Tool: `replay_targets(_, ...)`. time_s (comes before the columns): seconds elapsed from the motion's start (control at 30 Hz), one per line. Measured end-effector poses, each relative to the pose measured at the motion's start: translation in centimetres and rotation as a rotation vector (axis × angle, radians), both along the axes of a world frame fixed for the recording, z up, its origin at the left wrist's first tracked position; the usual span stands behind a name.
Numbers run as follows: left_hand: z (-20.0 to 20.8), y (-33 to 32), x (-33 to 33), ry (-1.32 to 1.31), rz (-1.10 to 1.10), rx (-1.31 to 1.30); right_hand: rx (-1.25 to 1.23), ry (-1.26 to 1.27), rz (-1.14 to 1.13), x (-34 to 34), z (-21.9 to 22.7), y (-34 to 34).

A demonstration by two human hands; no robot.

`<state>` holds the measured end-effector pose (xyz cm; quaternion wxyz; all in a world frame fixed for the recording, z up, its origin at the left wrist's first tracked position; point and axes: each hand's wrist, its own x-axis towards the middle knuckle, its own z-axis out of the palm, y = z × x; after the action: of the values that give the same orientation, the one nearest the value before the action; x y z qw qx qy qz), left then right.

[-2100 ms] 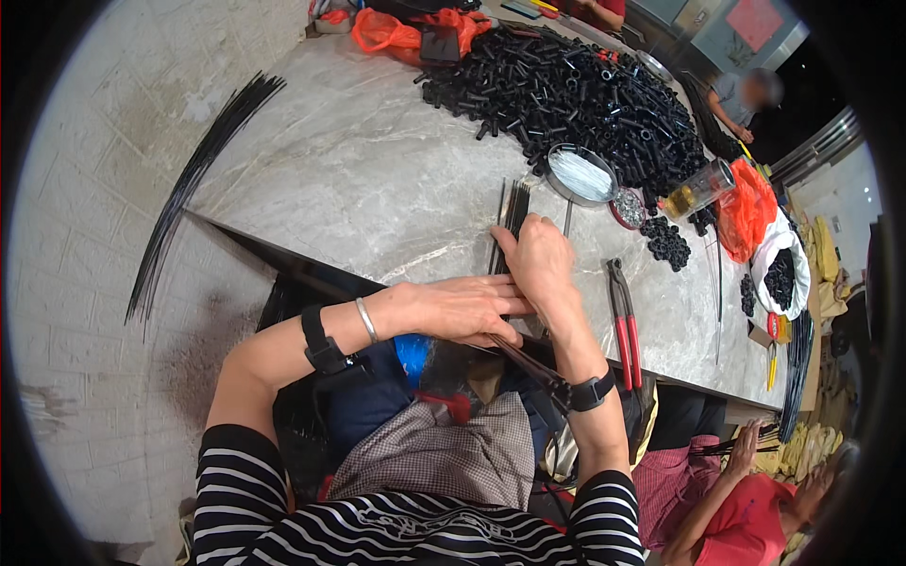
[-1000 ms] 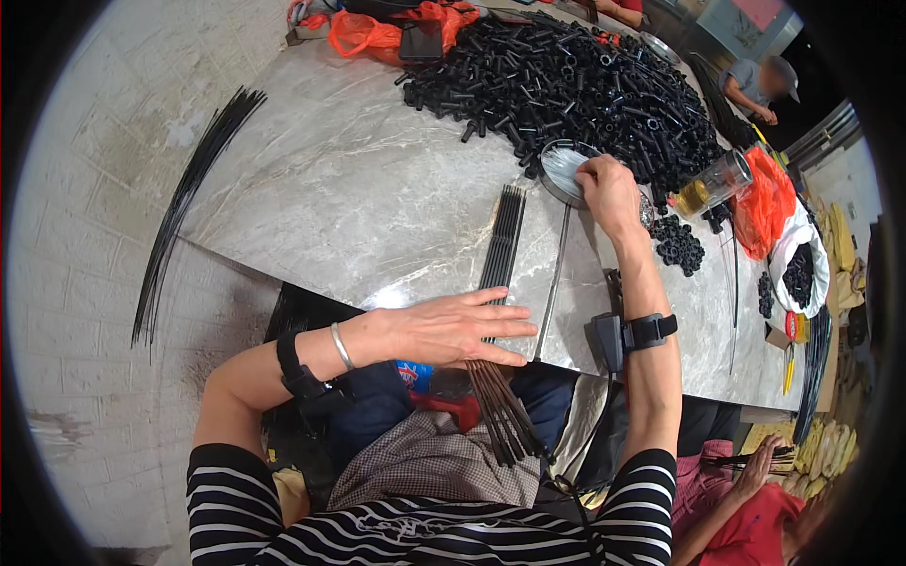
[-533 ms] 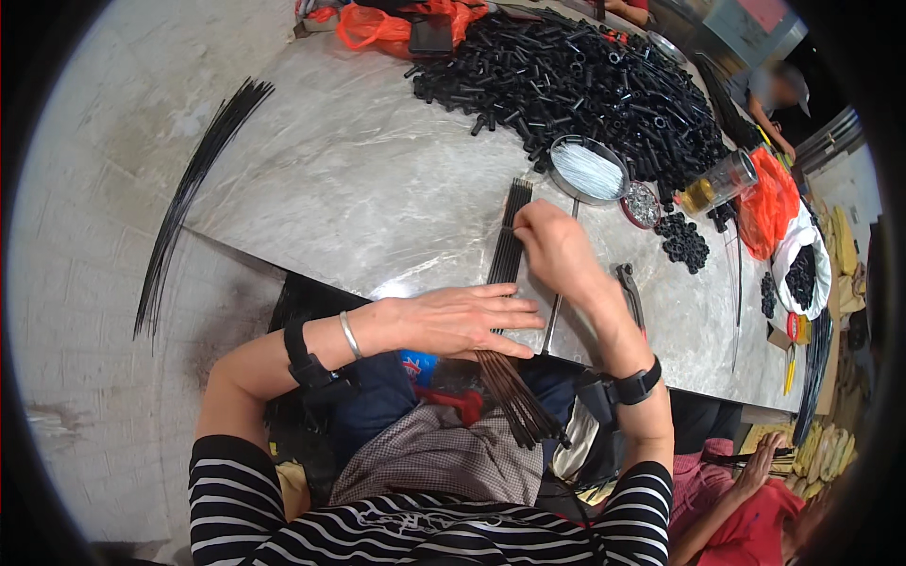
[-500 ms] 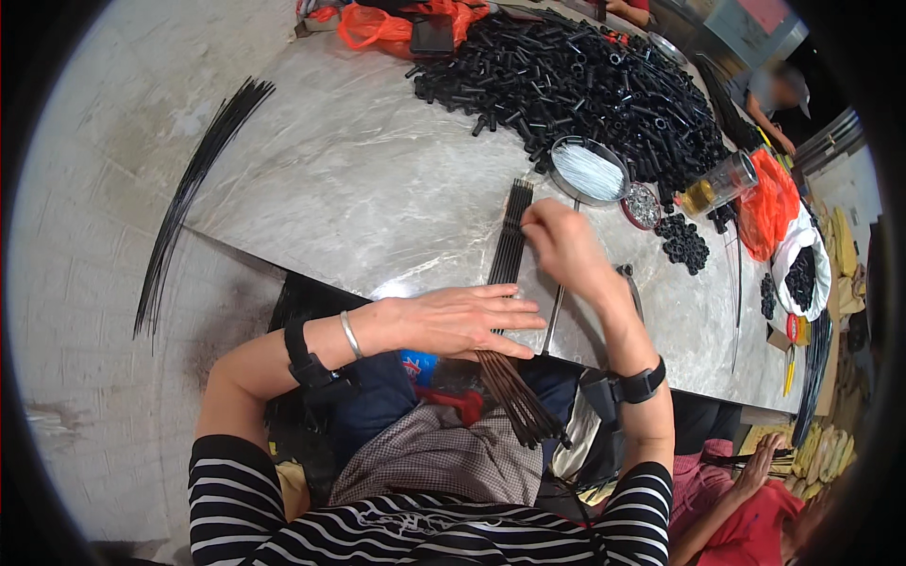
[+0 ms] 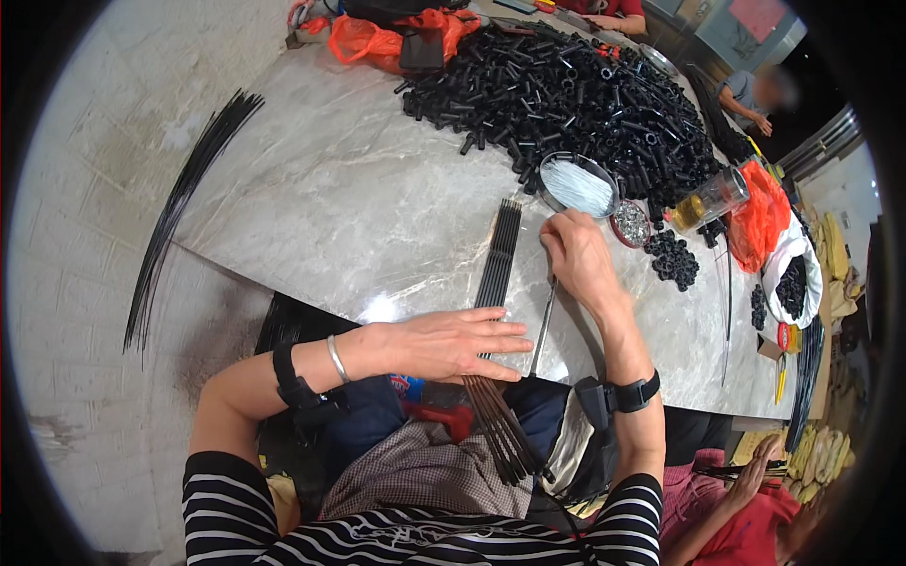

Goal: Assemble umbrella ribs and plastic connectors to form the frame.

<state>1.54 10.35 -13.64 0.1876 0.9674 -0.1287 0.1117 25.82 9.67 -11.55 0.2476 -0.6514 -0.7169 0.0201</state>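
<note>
A row of thin black rods [image 5: 498, 264] lies side by side on the table, with the lower ends fanning out past its edge over my lap. My left hand [image 5: 462, 342] rests flat across these rods, fingers stretched out to the right. To the right of the rods is my right hand [image 5: 583, 259], its fingers bent and closed together; whatever is between the fingertips is hidden. A slim metal rod [image 5: 545, 325] runs from the table edge up to beneath my right hand, which covers its upper end. Just beyond that hand stands a round metal dish of thin white sticks [image 5: 578, 186].
A large heap of black tubular parts [image 5: 576, 94] covers the far table. Right of the dish are a small tub of shiny bits [image 5: 630, 224], black rings [image 5: 673, 261] and a clear jar [image 5: 708, 200]. More black rods [image 5: 189, 203] overhang the left edge. Other people work nearby.
My right hand has moved right, away from the upper part of the black rods, and now covers the metal rod's upper end. My left hand stays flat on the rods. The whole view has shifted slightly.
</note>
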Motion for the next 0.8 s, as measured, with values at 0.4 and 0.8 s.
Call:
replay_targets(0.4,1.2,0.3,-1.1,0.127,-0.001,-0.029,0.086,-0.094,-0.026,0.0,-0.7,0.7)
replay_targets(0.8,1.2,0.9,-3.2,0.092,0.029,-0.064,0.117,0.042,0.107,-2.9,-0.4,3.0)
